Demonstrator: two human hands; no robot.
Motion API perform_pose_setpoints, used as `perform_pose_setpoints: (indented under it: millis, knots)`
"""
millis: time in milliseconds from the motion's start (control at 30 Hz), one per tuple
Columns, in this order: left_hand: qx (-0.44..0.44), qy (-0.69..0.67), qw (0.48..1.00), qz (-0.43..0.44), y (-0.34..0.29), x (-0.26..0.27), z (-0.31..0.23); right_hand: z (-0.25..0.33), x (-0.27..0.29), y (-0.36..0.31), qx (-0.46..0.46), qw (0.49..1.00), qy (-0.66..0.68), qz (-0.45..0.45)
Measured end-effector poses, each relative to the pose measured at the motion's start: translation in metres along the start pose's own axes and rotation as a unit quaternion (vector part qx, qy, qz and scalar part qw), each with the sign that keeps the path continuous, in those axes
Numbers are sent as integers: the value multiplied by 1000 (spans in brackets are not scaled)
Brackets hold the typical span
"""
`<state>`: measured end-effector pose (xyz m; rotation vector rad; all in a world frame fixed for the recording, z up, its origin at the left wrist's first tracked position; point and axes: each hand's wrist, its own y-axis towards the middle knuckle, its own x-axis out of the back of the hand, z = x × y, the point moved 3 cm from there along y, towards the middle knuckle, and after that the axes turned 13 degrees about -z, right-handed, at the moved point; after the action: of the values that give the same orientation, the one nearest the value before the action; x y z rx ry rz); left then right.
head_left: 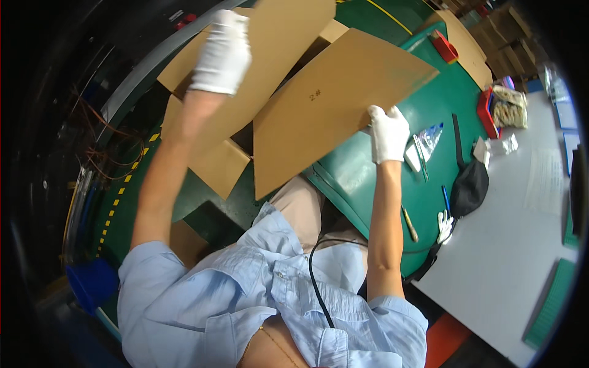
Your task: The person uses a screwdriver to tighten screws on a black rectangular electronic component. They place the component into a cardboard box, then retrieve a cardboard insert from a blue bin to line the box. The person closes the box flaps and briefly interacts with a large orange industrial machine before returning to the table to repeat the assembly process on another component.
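Note:
White work gloves cover both my hands. My left hand (pixel 224 54), slightly blurred, is closed at the left edge of a tilted brown cardboard sheet (pixel 279 52). How its fingertips meet that sheet is hidden. At the right edge of a second cardboard sheet (pixel 325 101), which carries a small dark mark, my right hand (pixel 389 135) is closed with its thumb on the near face. Under and behind the two sheets sits an open cardboard box, with a flap (pixel 221 168) spread toward me; its inside is mostly hidden.
On the green table (pixel 350 178) lie tweezers (pixel 421 158), a clear plastic bag (pixel 429 140), a handled tool (pixel 410 226) and a red tape holder (pixel 443 47). The grey table (pixel 497 245) at right bears a black pouch (pixel 471 189). A blue bin (pixel 92 285) stands lower left.

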<state>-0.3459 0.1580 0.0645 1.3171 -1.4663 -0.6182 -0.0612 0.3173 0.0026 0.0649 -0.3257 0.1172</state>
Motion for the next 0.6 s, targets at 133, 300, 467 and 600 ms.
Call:
perform_pose_setpoints:
  millis: [133, 300, 467, 600]
  knots:
    - [-43, 192, 977, -77, 38, 65, 101, 9, -6, 9, -62, 990, 119, 47]
    - [181, 281, 942, -41, 41, 151, 199, -17, -66, 34, -99, 983, 133, 74]
    - [240, 304, 922, -23, 55, 288, 208, -51, -162, 48, -155, 965, 164, 131]
    - [360, 231, 902, 51, 7, 354, 229, -95, -215, 74, -187, 973, 104, 83]
